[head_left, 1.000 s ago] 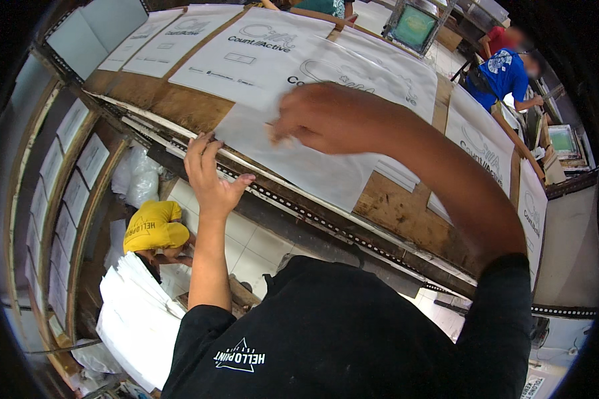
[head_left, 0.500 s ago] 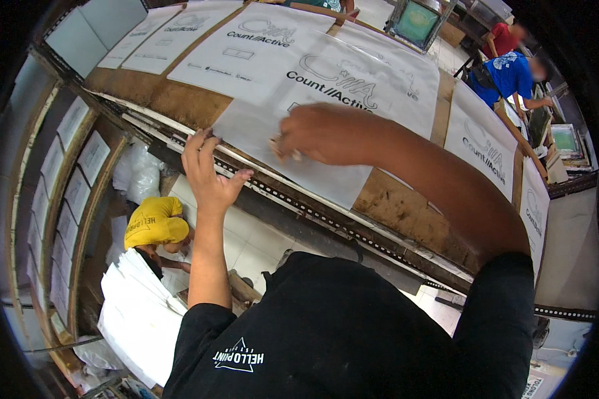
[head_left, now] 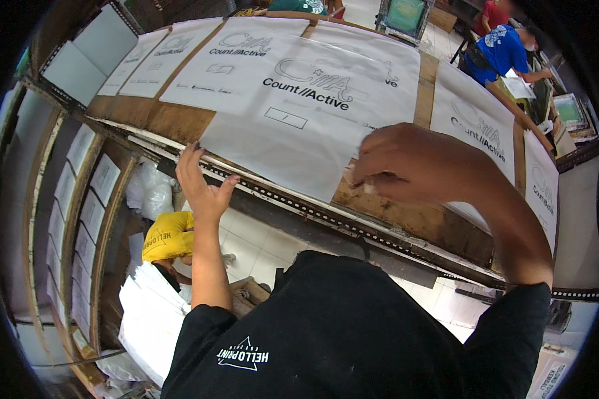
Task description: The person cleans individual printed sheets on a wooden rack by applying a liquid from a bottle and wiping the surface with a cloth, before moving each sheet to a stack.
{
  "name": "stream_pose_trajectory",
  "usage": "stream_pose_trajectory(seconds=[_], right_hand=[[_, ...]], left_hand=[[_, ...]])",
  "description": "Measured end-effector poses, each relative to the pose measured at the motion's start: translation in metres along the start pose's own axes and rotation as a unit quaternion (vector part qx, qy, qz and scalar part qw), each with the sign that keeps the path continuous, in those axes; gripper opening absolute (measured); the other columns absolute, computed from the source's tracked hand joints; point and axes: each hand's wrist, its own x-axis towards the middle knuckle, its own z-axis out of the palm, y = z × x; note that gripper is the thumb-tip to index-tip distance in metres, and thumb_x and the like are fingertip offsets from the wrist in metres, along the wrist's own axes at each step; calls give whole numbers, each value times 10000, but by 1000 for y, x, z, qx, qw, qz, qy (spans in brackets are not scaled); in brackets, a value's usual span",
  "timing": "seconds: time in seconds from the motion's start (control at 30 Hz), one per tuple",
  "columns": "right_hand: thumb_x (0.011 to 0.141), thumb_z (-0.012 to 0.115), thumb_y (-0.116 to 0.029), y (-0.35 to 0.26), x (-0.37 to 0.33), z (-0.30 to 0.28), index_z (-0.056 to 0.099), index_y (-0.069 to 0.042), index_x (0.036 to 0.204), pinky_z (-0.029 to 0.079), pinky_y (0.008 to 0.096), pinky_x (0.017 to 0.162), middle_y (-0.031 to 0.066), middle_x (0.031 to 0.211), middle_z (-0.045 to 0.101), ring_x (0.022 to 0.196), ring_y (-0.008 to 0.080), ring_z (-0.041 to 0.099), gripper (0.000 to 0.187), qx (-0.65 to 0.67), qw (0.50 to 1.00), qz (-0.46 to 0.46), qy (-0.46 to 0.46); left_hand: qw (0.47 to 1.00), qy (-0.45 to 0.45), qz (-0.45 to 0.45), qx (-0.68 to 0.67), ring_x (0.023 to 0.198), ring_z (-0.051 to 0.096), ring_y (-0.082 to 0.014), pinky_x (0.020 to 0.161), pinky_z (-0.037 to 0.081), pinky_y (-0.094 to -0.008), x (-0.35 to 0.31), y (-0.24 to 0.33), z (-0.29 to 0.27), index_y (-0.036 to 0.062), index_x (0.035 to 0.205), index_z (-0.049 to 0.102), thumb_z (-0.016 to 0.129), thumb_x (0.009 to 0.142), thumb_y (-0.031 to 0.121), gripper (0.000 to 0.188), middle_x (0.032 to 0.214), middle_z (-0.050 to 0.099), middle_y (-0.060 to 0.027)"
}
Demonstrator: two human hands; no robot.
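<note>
A white printed sheet [head_left: 259,149], with dark lettering and an outlined box, lies at a slant over other printed sheets on the brown table [head_left: 170,126]. My left hand [head_left: 201,186] is at the table's front edge, by the sheet's near left corner. Its fingers are stretched out and the thumb stands apart; nothing shows in it. My right hand [head_left: 412,163] is over the sheet's near right side, its fingers curled and pressed together. Something pale shows at the fingertips, but I cannot make out whether it is held.
More printed sheets [head_left: 472,120] lie along the table. Left of me are racks with sheets [head_left: 104,176] and a white stack [head_left: 150,319]. A person in yellow [head_left: 166,239] bends low nearby; another in blue [head_left: 502,50] works at the far right. A perforated rail [head_left: 293,199] edges the table.
My right hand has swept right across the sheet, from its middle to its near right side. My left hand stays by the near left corner. The view has shifted slightly.
</note>
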Motion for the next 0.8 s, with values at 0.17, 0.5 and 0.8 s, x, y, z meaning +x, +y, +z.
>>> stream_pose_trajectory(seconds=[0.17, 0.5, 0.8], right_hand=[[846, 684, -78, -12, -73, 3, 740, -45, 1012, 533, 433, 772, 127, 891, 683, 851, 288, 681, 178, 55, 995, 61, 60], [760, 740, -110, -57, -186, 60, 788, -67, 922, 528, 381, 682, 156, 911, 724, 773, 275, 681, 174, 141, 936, 133, 293], [721, 788, -133, -60, -195, 113, 800, -67, 899, 532, 361, 736, 130, 877, 732, 808, 280, 709, 190, 228, 845, 187, 446]], left_hand=[[998, -60, -13, 13, 1268, 484, -427, 1085, 365, -519, 9, 11, -11, -29, 1374, 486, 725, 870, 525, 786, 1359, 538, -239], [991, -73, -109, -17, 1270, 480, -424, 1097, 357, -498, 14, 33, -17, -47, 1413, 439, 749, 876, 338, 730, 1385, 505, -252], [992, -38, -110, 53, 939, 685, -344, 877, 526, -399, 90, 26, -21, -38, 1105, 700, 672, 962, 196, 275, 1019, 715, -194]])
